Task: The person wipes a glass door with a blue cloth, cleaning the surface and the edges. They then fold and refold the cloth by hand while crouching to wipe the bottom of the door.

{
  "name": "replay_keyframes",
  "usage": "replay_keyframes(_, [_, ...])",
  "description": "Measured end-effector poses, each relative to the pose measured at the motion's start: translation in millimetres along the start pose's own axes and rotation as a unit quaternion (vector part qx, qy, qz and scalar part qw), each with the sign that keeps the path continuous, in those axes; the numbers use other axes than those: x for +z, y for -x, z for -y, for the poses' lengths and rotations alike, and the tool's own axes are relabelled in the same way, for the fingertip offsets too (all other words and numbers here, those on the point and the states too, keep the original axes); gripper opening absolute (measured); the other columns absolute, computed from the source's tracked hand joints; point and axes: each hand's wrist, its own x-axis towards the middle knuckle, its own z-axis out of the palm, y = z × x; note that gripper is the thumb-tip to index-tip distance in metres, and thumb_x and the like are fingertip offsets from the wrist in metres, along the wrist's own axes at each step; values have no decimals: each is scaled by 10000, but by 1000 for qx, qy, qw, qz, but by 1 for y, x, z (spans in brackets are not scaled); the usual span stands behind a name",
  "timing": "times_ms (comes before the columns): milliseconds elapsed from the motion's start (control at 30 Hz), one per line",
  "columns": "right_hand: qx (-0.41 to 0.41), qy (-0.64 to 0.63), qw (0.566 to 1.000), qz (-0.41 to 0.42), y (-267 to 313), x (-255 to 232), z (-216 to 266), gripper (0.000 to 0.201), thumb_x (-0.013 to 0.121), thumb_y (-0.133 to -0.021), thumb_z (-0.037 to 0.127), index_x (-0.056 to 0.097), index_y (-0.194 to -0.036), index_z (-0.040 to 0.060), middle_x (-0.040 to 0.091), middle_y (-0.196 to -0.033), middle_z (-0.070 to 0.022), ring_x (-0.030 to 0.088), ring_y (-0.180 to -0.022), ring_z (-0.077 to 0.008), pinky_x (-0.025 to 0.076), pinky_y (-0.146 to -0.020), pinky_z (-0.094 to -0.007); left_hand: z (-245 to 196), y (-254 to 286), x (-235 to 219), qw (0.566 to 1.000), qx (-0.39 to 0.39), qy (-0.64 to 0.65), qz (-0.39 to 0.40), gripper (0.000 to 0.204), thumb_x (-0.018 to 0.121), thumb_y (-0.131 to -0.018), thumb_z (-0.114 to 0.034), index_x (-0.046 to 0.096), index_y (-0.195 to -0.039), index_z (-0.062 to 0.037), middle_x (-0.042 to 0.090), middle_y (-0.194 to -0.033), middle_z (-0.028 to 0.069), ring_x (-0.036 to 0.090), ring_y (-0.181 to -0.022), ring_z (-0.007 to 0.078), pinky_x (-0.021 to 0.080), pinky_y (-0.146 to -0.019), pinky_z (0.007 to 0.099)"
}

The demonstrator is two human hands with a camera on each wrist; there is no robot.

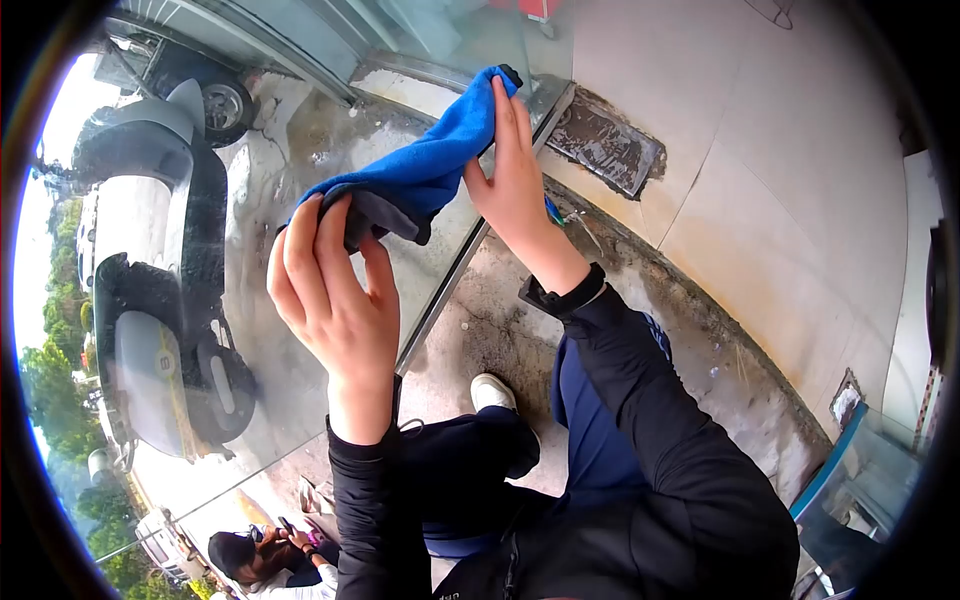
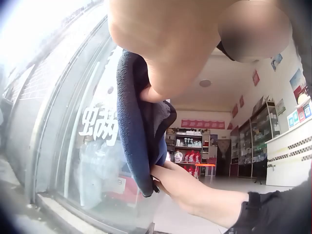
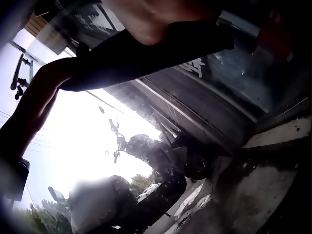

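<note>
A blue cloth (image 1: 425,160) with a dark grey underside stretches between the two hands, in front of a glass panel. Its left end is in the left hand (image 1: 335,300), with fingers bent over the top edge and the thumb underneath by the grey fold. At the other end the right hand (image 1: 515,190) holds the cloth between long fingers and thumb. The left wrist view shows the cloth (image 2: 131,122) hanging folded beside the glass, the right hand (image 2: 180,183) pinching its lower end. In the right wrist view the cloth (image 3: 146,61) is mostly a dark silhouette.
A glass panel's metal bottom edge (image 1: 440,300) runs below the hands. Behind the glass stands a scooter (image 1: 165,300). A person in a dark cap (image 1: 232,555) is low at the left. A floor mat (image 1: 607,145) lies beyond the right hand. Shop shelves (image 2: 190,146) stand farther inside.
</note>
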Motion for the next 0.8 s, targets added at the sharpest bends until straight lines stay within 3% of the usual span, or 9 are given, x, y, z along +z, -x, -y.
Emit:
replay_keyframes(133, [-46, 28, 996, -70, -59, 5, 26, 923, 574, -831, -81, 188, -1645, 119, 245, -1614, -290, 461, -1354, -524, 494, -1037, -479, -1, -14, 38, 992, -1, 4, -123, 244, 723, -834, -11, 791, -1044, -113, 698, -1163, 29, 573, -1048, 224, 473, -899, 314])
replay_keyframes(300, [-33, -49, 991, -122, -92, 12, 57, 832, 525, -880, -15, 173, -1632, 19, 242, -1605, -301, 353, -1436, -513, 365, -1164, -500, -12, -11, 59, 982, -55, -10, -178, 262, 683, -818, 52, 789, -1006, -96, 682, -1111, 31, 527, -1029, 216, 451, -866, 297])
replay_keyframes(400, [3, -19, 995, -97, -78, 10, 46, 865, 539, -881, 0, 133, -1644, 25, 234, -1611, -306, 354, -1434, -521, 370, -1161, -492, -15, -7, 64, 986, -37, 5, -164, 209, 648, -884, 71, 742, -1001, -73, 667, -1169, 64, 521, -1059, 239, 463, -870, 303])
replay_keyframes(467, [119, -50, 988, -80, -64, 14, 38, 894, 545, -880, 1, 91, -1650, 25, 227, -1618, -312, 368, -1429, -518, 368, -1168, -480, -18, -5, 65, 988, -32, 13, -151, 231, 615, -902, 107, 717, -1004, -72, 660, -1188, 77, 522, -1055, 251, 482, -865, 313])
replay_keyframes(500, [127, -46, 988, -76, -57, 18, 32, 894, 545, -880, 1, 91, -1650, 25, 227, -1618, -312, 368, -1429, -518, 368, -1168, -480, -17, -1, 65, 988, -38, 21, -147, 215, 645, -910, 87, 725, -1019, -80, 662, -1210, 75, 528, -1066, 249, 487, -875, 318])
replay_keyframes(600, [179, 16, 980, -83, -10, 40, -8, 887, 543, -900, 5, 84, -1657, 51, 246, -1618, -303, 400, -1411, -516, 411, -1138, -468, -21, 11, 65, 997, -24, 59, -47, 188, 687, -940, 21, 769, -1057, -103, 673, -1235, 44, 544, -1117, 242, 491, -920, 331])
replay_keyframes(667, [336, -71, 939, -27, 32, 51, -32, 856, 543, -925, 14, 110, -1659, 92, 243, -1640, -281, 444, -1375, -525, 473, -1083, -466, -28, 19, 56, 995, -47, 81, 46, 227, 691, -892, 47, 787, -1019, -115, 671, -1216, 53, 557, -1105, 259, 498, -916, 357])
replay_keyframes(700, [341, -65, 937, -34, 31, 39, -20, 856, 543, -925, 14, 110, -1659, 92, 243, -1640, -281, 444, -1375, -525, 473, -1083, -466, -30, 18, 47, 990, -55, 94, 85, 248, 692, -865, 63, 788, -1006, -117, 668, -1209, 59, 559, -1102, 269, 502, -906, 369])
replay_keyframes(800, [337, -55, 937, 70, 4, -2, 52, 870, 555, -914, -11, 125, -1659, 121, 199, -1674, -264, 471, -1346, -540, 516, -1014, -468, -23, 8, -3, 976, -166, 115, 78, 305, 669, -795, 117, 793, -939, -122, 660, -1131, 60, 566, -1063, 269, 504, -871, 402])
